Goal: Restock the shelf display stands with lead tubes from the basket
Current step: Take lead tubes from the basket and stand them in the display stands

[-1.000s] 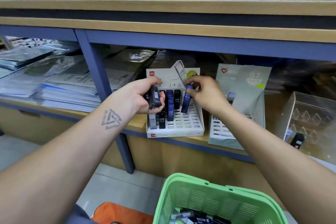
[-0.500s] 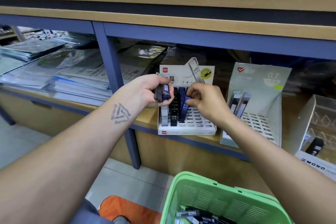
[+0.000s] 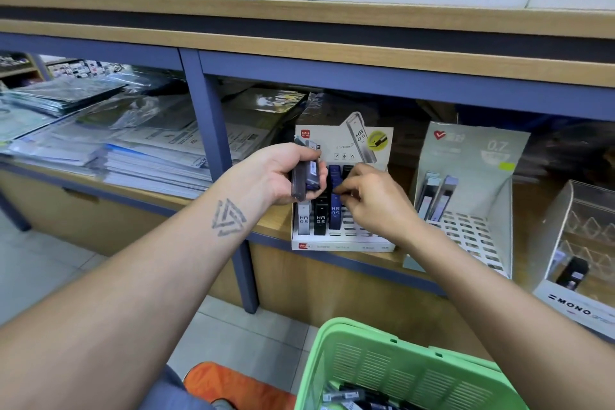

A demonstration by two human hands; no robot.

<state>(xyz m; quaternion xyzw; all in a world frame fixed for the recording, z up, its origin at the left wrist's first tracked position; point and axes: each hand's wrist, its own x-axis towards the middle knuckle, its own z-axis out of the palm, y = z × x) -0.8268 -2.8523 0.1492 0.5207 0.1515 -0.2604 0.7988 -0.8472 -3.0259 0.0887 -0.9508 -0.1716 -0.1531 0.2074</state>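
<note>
Lead tubes in hand: a small bundle of dark and blue tubes (image 3: 305, 176) gripped upright in the left hand (image 3: 276, 173), held just in front of the HB 0.5 display stand (image 3: 342, 236)
Tube being placed: a blue HB 0.5 tube (image 3: 335, 210) standing in the stand, with the right hand (image 3: 376, 203) pinching its top between thumb and fingertips
Left hand: closed round the bundle, thumb across the front
Right hand: curled, fingertips together on the blue tube; I judge it is seating that tube in its slot
Stand so far: white, black and blue tubes fill the left slots; the slots to the right are bare
0.7 display stand (image 3: 466, 210): just beside, right; only a few tubes at its back, most slots bare
Basket (image 3: 409, 373): green, below the shelf (image 3: 266, 226), more tubes lying inside
Progress: early to midway, by my reading; both stands need filling
</note>
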